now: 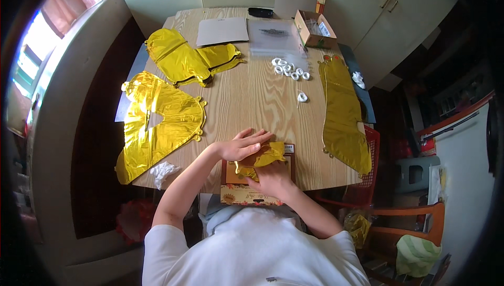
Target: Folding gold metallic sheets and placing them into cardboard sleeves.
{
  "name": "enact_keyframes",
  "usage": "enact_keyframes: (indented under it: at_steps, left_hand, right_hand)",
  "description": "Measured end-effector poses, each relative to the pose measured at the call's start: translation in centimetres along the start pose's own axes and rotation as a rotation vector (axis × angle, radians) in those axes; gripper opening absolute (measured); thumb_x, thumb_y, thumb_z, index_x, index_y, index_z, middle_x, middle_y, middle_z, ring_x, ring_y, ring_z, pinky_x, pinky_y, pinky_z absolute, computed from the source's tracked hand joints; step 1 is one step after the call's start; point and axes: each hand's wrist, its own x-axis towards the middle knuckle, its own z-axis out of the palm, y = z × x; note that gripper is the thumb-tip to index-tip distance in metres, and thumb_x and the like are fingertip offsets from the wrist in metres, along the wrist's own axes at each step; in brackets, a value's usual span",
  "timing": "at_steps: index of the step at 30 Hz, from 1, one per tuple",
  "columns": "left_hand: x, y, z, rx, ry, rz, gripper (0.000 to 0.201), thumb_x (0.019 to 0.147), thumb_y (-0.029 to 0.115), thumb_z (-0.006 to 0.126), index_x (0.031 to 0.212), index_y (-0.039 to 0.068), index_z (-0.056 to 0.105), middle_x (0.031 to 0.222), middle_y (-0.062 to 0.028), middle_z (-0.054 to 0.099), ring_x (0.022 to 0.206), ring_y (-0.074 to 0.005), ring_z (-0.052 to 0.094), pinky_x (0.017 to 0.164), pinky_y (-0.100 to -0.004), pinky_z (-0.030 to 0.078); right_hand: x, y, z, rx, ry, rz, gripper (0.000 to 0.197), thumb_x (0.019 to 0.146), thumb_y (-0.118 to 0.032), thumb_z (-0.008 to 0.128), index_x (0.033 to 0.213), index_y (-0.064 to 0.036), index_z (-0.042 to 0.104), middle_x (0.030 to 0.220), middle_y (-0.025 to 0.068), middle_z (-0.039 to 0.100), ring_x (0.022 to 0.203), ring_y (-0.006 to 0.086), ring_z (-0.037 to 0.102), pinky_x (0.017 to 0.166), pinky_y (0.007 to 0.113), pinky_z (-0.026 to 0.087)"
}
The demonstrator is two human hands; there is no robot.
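A small folded gold foil balloon (272, 153) is between my hands at the near edge of the table. My left hand (242, 147) lies flat on its upper left part, fingers stretched out. My right hand (272, 180) grips the foil from below, with some fingertips hidden under it. Beneath both hands lies a flat printed card package (251, 193) with an orange panel and leaf pattern, partly covered by the foil and my hands.
Flat gold foil balloons lie at the left (157, 133), far left (176, 57) and right (344, 112). White ribbon rolls (286, 69) cluster beyond my hands. At the back are a grey card sheet (223, 31), clear plastic sleeves (273, 42) and an open cardboard box (321, 38).
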Motion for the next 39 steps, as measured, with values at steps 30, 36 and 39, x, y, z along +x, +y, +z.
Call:
enact_keyframes:
  at_steps: [30, 36, 39]
  left_hand:
    - [0.4, 1.9, 1.5, 0.491, 0.046, -0.040, 0.054, 0.102, 0.049, 0.027, 0.149, 0.024, 0.034, 0.158, -0.0048, 0.025, 0.147, -0.0304, 0.015, 0.117, -0.0548, 0.008]
    - [0.1, 2.0, 2.2, 0.582, 0.116, -0.053, 0.054, 0.101, 0.050, 0.029, 0.149, 0.023, 0.036, 0.157, -0.0042, 0.028, 0.147, -0.0304, 0.017, 0.116, -0.0558, 0.009]
    - [0.3, 2.2, 2.2, 0.638, 0.113, -0.056, 0.055, 0.101, 0.049, 0.031, 0.151, 0.027, 0.030, 0.157, -0.0036, 0.027, 0.147, -0.0310, 0.017, 0.116, -0.0571, 0.010]
  right_hand:
    - [-7.7, 1.9, -4.5, -0.091, 0.242, -0.512, 0.036, 0.083, -0.034, 0.065, 0.116, -0.0176, 0.062, 0.121, 0.0003, 0.058, 0.117, 0.0162, 0.049, 0.094, 0.037, 0.038]
    - [-7.6, 2.6, -4.0, -0.065, 0.284, -0.400, 0.023, 0.084, -0.025, 0.060, 0.105, -0.0203, 0.069, 0.110, -0.0065, 0.062, 0.099, 0.0090, 0.053, 0.085, 0.030, 0.039]
    - [-7.2, 3.2, -3.6, -0.054, 0.296, -0.380, 0.024, 0.084, -0.024, 0.059, 0.106, -0.0212, 0.070, 0.111, -0.0072, 0.061, 0.097, 0.0093, 0.052, 0.086, 0.030, 0.040]
